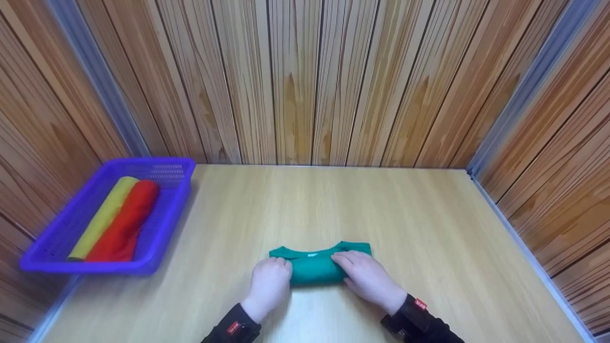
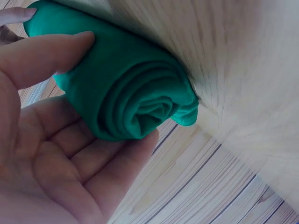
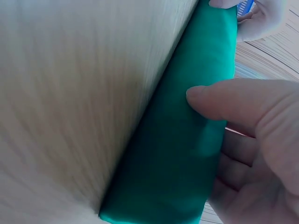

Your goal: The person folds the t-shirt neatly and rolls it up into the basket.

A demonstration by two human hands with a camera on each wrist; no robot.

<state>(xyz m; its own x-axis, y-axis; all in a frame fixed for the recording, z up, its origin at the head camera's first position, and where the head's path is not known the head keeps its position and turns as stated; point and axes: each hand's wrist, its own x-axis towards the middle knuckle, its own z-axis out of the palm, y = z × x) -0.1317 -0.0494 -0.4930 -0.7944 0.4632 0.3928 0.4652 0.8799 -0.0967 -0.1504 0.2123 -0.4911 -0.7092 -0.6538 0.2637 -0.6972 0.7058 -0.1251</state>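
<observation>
A green shirt [image 1: 314,271] lies on the table, rolled up from the near side, with its neckline and a small white label showing at the far edge. My left hand [image 1: 270,281] grips the roll's left end, thumb on the near side and fingers bent over the top. In the left wrist view, the spiral of layers shows at the end of the shirt [image 2: 140,105]. Toward the right end, my right hand [image 1: 369,276] holds the roll the same way. The right wrist view has that thumb pressed on the smooth side of the shirt [image 3: 163,154].
At the left of the table stands a purple plastic basket [image 1: 164,238]. Inside it a yellow cloth roll [image 1: 105,216] and a red cloth roll [image 1: 126,221] lie side by side. Wood-panelled walls [image 1: 295,85] enclose the table [image 1: 405,209] at the back and both sides.
</observation>
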